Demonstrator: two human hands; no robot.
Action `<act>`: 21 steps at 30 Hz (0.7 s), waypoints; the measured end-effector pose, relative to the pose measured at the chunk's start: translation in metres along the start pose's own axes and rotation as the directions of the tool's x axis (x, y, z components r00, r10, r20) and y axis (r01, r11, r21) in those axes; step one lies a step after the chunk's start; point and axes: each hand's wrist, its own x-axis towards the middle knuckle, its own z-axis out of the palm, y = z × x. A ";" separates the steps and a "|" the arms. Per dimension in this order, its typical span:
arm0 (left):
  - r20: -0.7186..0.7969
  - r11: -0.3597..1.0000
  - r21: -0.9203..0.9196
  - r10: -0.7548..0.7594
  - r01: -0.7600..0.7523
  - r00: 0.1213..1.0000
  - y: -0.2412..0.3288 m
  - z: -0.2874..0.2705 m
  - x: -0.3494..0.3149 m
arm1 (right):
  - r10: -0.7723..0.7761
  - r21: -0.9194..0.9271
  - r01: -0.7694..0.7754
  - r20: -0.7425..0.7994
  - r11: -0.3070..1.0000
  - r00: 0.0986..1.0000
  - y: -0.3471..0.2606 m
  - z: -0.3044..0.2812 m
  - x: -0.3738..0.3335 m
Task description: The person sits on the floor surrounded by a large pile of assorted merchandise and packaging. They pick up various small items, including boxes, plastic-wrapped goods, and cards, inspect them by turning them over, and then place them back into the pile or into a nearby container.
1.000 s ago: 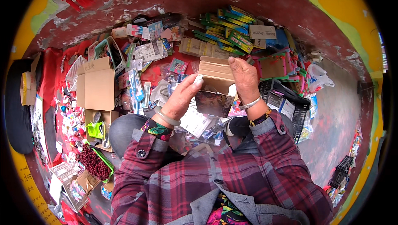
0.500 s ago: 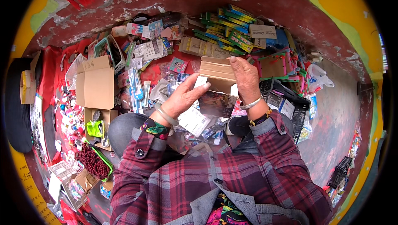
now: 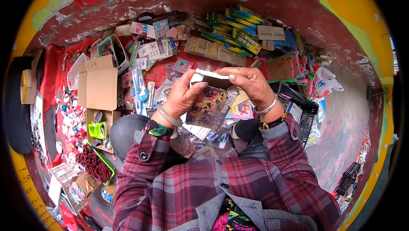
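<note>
In front of my lap I hold a small cardboard box (image 3: pixel 207 109) with a dark, colourful printed face and a white upper edge. My left hand (image 3: pixel 181 94) grips its left side, the thumb lying on the printed face near the top. At the upper right corner my right hand (image 3: pixel 252 85) holds the white flap (image 3: pixel 213 74), thumb against its edge and fingers behind. A dark gap shows beneath the flap; what the box contains is hidden. White printed cards and clear plastic packets (image 3: pixel 215 137) lie below the box, between my legs.
Long green and yellow boxes (image 3: pixel 248 41) and brown cartons (image 3: pixel 208 48) stack by the wall. An open cardboard box (image 3: pixel 99 86) and white baskets (image 3: pixel 77 73) stand left, near dark red beads (image 3: pixel 94 163). A black crate (image 3: pixel 309 118) sits right, beside a plastic bag (image 3: pixel 327 80).
The raised brown flap has come down, so its white side shows. My right hand has lowered with it, and the box has tilted and shifted left, showing more of its printed face.
</note>
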 end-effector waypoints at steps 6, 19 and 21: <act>-0.004 0.999 0.048 -0.005 0.006 1.000 -0.014 -0.008 0.000 | -0.017 -0.058 0.020 0.056 0.998 0.998 0.001 0.002 0.000; -0.053 0.994 -0.033 -0.109 0.108 0.993 -0.007 -0.003 -0.001 | -0.241 -0.441 0.265 0.112 0.857 0.964 0.014 -0.001 0.004; -0.072 0.987 -0.071 -0.147 0.142 0.987 -0.004 -0.001 -0.002 | -0.264 -0.503 0.297 0.137 0.812 0.955 0.014 -0.002 0.004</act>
